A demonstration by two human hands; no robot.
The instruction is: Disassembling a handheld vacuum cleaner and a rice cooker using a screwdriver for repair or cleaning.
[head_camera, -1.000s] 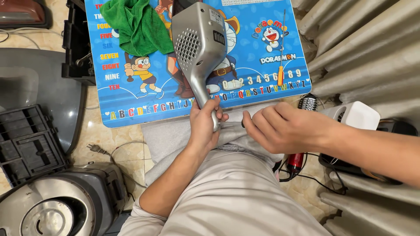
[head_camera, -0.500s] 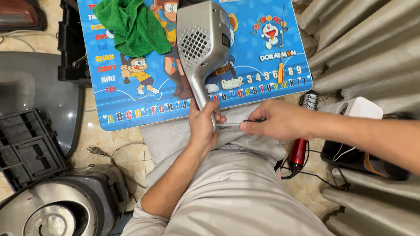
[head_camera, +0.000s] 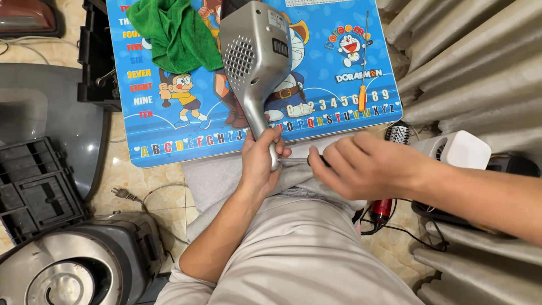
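Observation:
My left hand [head_camera: 261, 161] grips the lower handle of a silver hair dryer [head_camera: 255, 62], which stands up over a blue cartoon-printed tabletop [head_camera: 327, 107]. My right hand [head_camera: 364, 166] holds a thin screwdriver [head_camera: 298, 160] whose metal shaft points left into the base of the dryer's handle. Both hands rest over my lap in grey clothing. The screwdriver's grip is mostly hidden inside my right hand.
A green cloth [head_camera: 172, 31] and an orange-handled screwdriver [head_camera: 363, 85] lie on the tabletop. At left sit a black plastic grille [head_camera: 34, 189], a dark box [head_camera: 96, 62] and a grey appliance [head_camera: 68, 265]. At right are a round hairbrush [head_camera: 398, 134], a white box [head_camera: 460, 151] and beige curtain folds [head_camera: 480, 62].
My right hand has moved left toward the dryer's handle, bringing the screwdriver tip up to its base. The left hand and dryer have stayed nearly still.

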